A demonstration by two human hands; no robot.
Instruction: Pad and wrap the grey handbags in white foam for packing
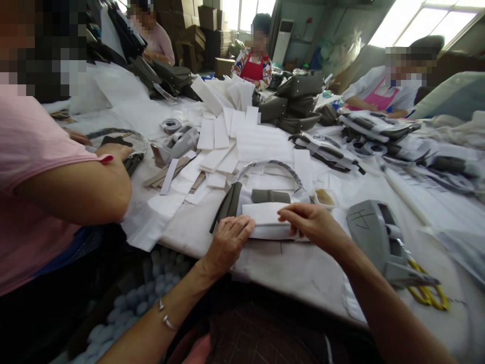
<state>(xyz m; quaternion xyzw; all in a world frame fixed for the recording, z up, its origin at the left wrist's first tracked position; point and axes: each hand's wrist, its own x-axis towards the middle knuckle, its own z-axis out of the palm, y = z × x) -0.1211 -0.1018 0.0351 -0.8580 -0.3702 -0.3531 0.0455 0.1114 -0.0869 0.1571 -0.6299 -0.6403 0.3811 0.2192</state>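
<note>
A dark olive handbag point(229, 203) lies at the table's front edge, its arched handle point(270, 164) wrapped in clear film. Across its front, below a small olive flap point(271, 195), is a folded white sheet point(261, 213), paper or thin foam. My left hand point(228, 237) lies with fingers stretched flat over the bag's lower left and the sheet's left end. At the opposite end, my right hand point(312, 222) is closed in a pinch at the sheet's right edge; the other fingers curl under.
Right of the bag stand a grey tape dispenser point(373, 235) and yellow-handled scissors point(430, 293). White sheets point(261, 144) pile up behind it. A co-worker in a pink shirt point(53, 167) works close on the left; several others sit around the table point(303, 273).
</note>
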